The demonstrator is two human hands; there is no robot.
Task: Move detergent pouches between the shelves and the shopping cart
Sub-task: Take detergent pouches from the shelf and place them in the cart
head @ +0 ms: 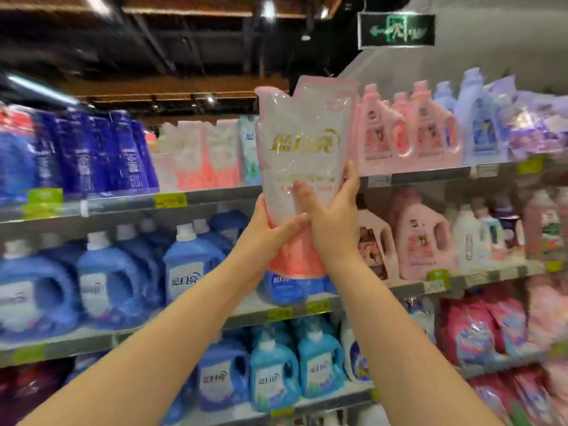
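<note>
A tall white and pink detergent pouch (304,142) with gold lettering is held upright in front of the shelves, level with the top shelf. My left hand (264,235) grips its lower left side, thumb across the front. On the lower right side my right hand (329,216) holds it, thumb on the front and fingers behind the edge. More pink and white pouches (199,155) stand on the top shelf (123,204) just to the left of the held one. No shopping cart is in view.
Dark blue pouches (92,152) fill the top shelf's left end and pink bottles (408,130) its right. Blue bottles (101,281) line the middle shelf, turquoise ones (295,367) stand below, red bags (479,327) at lower right. An exit sign (396,29) hangs overhead.
</note>
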